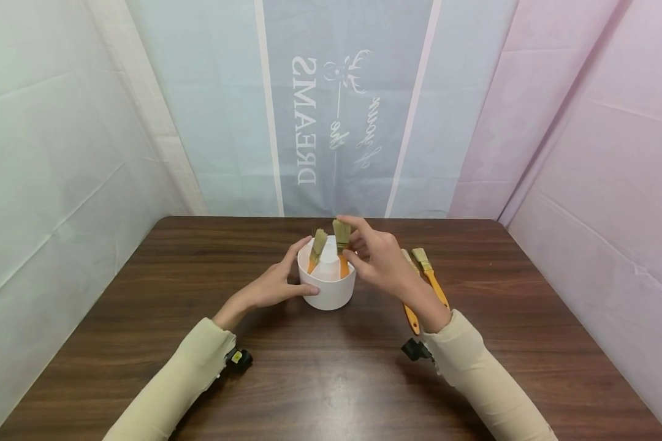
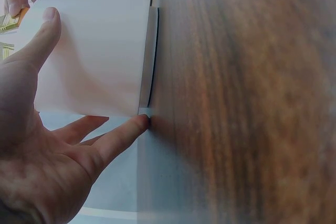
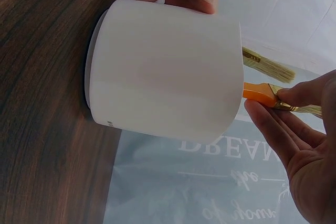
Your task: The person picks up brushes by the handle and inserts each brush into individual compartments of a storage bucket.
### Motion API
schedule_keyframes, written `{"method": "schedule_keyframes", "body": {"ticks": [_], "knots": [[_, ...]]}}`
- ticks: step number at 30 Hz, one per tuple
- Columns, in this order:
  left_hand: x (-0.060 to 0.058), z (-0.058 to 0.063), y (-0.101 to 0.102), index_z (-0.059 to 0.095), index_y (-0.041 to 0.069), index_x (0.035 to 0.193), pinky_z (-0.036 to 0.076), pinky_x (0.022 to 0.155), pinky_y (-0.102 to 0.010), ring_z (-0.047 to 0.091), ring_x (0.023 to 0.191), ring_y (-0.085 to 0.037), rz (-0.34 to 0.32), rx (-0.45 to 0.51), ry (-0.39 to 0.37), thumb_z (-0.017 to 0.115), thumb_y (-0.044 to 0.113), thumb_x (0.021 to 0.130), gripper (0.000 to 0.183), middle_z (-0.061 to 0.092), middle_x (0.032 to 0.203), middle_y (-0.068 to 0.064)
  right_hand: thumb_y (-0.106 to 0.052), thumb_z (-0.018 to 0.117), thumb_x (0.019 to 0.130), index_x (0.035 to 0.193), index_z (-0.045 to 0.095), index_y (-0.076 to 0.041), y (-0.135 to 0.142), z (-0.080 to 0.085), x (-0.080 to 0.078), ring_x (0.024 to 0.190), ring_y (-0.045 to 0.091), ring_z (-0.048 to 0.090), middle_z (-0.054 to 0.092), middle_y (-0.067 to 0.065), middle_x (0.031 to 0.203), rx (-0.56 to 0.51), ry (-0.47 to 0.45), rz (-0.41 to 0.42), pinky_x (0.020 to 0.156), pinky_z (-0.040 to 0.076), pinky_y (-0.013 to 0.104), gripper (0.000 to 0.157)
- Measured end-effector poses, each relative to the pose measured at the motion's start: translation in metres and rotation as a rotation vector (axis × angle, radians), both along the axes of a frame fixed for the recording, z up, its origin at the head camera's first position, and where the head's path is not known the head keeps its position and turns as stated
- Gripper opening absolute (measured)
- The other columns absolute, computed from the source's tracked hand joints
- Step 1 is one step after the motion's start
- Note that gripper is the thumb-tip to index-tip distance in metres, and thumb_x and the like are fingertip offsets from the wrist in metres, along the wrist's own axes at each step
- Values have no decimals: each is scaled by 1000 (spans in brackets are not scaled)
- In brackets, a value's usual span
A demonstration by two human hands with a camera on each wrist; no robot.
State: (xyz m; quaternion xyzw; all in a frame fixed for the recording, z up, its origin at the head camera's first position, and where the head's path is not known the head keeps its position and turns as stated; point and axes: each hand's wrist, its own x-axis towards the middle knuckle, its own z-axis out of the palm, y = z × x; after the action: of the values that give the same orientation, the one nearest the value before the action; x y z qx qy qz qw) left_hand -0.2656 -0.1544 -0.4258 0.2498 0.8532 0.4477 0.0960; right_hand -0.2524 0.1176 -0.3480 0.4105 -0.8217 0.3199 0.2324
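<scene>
right hand [image 1: 383,260], narrow pinch on paintbrush [image 3: 258,93]

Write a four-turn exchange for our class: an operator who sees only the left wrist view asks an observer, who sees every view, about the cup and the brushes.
Operator: From the left wrist I get only the outside of the cup. How many brushes reach inside it?
Observer: The head view shows two: the left brush and the right brush.
Operator: And how many lie loose on the table?
Observer: The head view shows two there, right of the cup: the outer brush and the inner brush.
</scene>
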Motion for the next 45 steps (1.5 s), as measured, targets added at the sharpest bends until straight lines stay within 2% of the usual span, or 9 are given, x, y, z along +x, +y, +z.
{"method": "schedule_keyframes", "body": {"ticks": [11,21,29,35,45], "knots": [[0,-2,0,1,53,160,44,111,-62,53,140,-34,5,2,-13,81,40,90,107,39,163,-10,0,73,93,149,48,-12,0,-4,-1,79,20,75,73,10,91,3,-5,3,70,62,26,62],[1,-1,1,0,54,160,47,109,-60,56,137,-33,-2,11,-12,81,40,90,108,41,162,-10,0,73,92,148,48,-12,0,-3,-2,79,18,75,73,10,92,2,-5,-1,70,61,25,62],[2,1,0,-1,54,160,46,110,-59,55,139,-32,0,4,-2,81,40,90,109,41,162,-10,1,73,92,147,49,-7,0,-3,-2,78,18,75,73,10,91,-2,-8,0,69,61,24,60],[2,1,0,-1,55,159,46,110,-59,55,138,-33,-1,7,1,81,40,89,109,40,162,-10,2,72,92,148,48,-9,0,-2,-1,78,21,75,73,11,91,-16,-19,12,68,63,31,61],[0,0,0,-1,54,160,46,110,-59,55,138,-33,-3,-1,9,81,41,90,109,39,163,-10,1,72,93,147,48,-7,0,-4,-3,78,20,75,73,11,91,-16,-29,3,68,63,31,60]]}}
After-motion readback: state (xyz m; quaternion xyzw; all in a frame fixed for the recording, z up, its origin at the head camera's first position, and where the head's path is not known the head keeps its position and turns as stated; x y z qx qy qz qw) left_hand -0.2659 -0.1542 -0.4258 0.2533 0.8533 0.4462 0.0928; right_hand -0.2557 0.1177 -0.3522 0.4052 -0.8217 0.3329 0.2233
